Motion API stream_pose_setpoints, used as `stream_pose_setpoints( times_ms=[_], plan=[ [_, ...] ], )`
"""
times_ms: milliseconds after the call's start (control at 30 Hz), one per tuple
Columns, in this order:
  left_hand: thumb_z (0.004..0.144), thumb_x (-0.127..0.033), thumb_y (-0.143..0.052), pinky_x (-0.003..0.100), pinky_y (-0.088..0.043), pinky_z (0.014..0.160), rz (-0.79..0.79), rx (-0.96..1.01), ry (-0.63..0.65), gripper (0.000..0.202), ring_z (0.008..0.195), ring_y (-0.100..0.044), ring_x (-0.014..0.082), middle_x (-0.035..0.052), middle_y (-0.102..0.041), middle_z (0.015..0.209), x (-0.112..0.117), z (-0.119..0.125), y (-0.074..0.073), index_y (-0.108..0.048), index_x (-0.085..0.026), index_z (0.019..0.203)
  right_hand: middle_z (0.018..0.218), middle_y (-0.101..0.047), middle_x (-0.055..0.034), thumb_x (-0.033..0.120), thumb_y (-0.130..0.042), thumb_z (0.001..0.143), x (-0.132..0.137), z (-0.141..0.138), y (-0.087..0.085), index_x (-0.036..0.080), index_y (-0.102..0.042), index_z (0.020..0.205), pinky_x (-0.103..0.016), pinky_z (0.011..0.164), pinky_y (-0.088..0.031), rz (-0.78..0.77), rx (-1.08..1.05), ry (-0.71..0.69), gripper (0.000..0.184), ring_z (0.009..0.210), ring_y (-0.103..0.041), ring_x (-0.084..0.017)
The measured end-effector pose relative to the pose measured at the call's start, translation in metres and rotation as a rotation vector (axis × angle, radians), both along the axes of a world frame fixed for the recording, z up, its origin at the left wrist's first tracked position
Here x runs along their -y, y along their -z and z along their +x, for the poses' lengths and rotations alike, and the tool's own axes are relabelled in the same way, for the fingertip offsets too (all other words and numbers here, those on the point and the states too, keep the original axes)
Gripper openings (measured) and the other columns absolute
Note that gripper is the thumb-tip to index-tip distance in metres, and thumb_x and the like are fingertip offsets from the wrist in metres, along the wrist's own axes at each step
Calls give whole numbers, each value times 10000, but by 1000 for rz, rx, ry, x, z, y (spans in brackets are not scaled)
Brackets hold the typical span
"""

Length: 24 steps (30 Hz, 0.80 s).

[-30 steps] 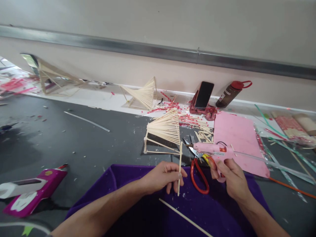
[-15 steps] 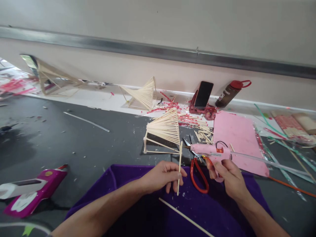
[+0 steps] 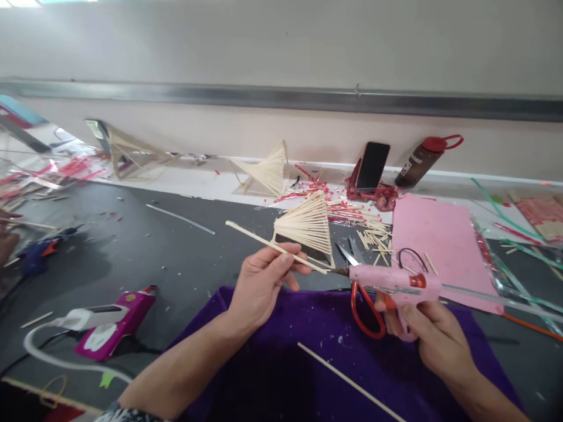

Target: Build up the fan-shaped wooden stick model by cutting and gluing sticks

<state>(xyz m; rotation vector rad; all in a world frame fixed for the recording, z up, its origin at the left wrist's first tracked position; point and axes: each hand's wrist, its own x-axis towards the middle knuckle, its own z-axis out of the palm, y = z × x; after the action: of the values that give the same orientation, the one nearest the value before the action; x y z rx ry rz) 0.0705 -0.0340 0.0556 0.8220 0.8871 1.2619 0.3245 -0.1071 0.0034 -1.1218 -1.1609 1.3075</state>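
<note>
My left hand (image 3: 259,281) pinches a thin wooden stick (image 3: 275,248), held slanted with its right end down. My right hand (image 3: 428,331) grips a pink glue gun (image 3: 393,281); its nozzle touches the stick's right end. Just behind them stands a fan-shaped stick model (image 3: 305,225). Red-handled scissors (image 3: 365,299) lie under the gun. A purple cloth (image 3: 316,351) covers my lap with another long stick (image 3: 347,381) on it.
A pink sheet (image 3: 435,240), loose short sticks (image 3: 373,237) and red scraps lie on the dark table. Against the wall lean a phone (image 3: 372,166), a dark bottle with red cap (image 3: 422,155) and two more stick models (image 3: 266,173). A pink device (image 3: 116,322) lies at left.
My left hand turned the stick from upright to slanted and raised it. The glue gun's nozzle came against the stick's end. The camera shifted, showing more of the left.
</note>
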Motion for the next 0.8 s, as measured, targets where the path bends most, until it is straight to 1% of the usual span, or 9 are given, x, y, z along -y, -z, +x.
stream_pose_setpoints(
  times_ms=[100,200,300,400,500,633,800],
  plan=[
    [720,-240,-702,142,-483,419,-18,34,-6,162,627,-658,134,45,-686,759,1,1,-3,-688,-143,849,600,-547,-24,368,-520,878,5,-7,1,171,-649,935,-237,428,-320,20,15,10,243,486,-440,-121],
    [730,-232,-696,130,-480,424,-41,28,12,163,641,-660,131,52,-690,761,2,3,-2,-681,-134,859,662,-584,-46,392,-528,869,8,-11,1,164,-649,898,-237,417,-323,28,27,23,260,485,-443,-119],
    [720,-232,-703,131,-480,427,-53,8,6,180,646,-660,132,60,-690,781,1,4,1,-676,-126,864,647,-572,-38,396,-544,860,10,-10,3,161,-642,858,-242,436,-351,13,48,34,255,504,-455,-126],
    [704,-241,-712,139,-479,425,-54,-7,-16,193,655,-664,140,58,-686,795,0,5,2,-674,-130,858,639,-560,-30,378,-550,861,10,-8,6,164,-631,836,-243,453,-371,41,63,61,230,515,-473,-129],
    [704,-243,-709,143,-479,425,-60,-16,-23,188,653,-664,141,56,-688,797,-1,5,3,-674,-134,854,629,-561,-27,346,-540,872,8,-7,7,165,-626,820,-238,450,-372,86,80,54,207,500,-473,-122],
    [705,-231,-707,149,-479,425,-58,-10,-10,182,662,-667,151,59,-690,785,-2,5,5,-676,-128,851,607,-551,-16,317,-529,882,7,-8,4,172,-623,829,-231,445,-380,125,76,66,181,490,-476,-119],
    [707,-226,-709,150,-490,435,-50,-11,4,182,668,-671,154,58,-691,761,-2,6,7,-678,-127,856,581,-515,3,298,-515,890,6,-9,2,178,-617,795,-221,453,-379,168,102,74,184,493,-467,-112]
  ],
)
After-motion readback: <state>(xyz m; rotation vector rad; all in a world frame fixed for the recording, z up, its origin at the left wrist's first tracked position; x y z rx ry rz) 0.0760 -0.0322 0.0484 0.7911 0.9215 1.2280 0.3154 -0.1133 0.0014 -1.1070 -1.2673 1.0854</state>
